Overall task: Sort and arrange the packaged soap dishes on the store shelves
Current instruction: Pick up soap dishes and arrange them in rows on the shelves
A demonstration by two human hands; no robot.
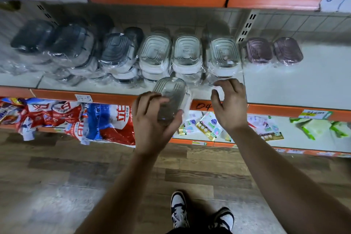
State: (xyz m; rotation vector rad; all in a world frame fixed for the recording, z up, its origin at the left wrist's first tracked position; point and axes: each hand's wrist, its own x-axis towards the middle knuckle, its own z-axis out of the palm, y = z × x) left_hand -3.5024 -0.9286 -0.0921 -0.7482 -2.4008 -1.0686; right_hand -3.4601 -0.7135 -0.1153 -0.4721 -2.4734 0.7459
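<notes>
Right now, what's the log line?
left hand: grips clear soap dish | right hand: hovers by clear stack | shelf: grouped by colour

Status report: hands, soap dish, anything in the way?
Left hand grips a packaged soap dish at the shelf edge. Right hand open, empty, by the clear stacks. Stacks crowd the row behind it.

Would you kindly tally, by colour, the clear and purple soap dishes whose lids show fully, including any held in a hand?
Clear soap dishes, top layer: 3
Clear soap dish in the left hand, pointed at: 1
Purple soap dishes: 2
Total: 6
The dishes lower in the stacks are partly hidden, so they are left out.
</notes>
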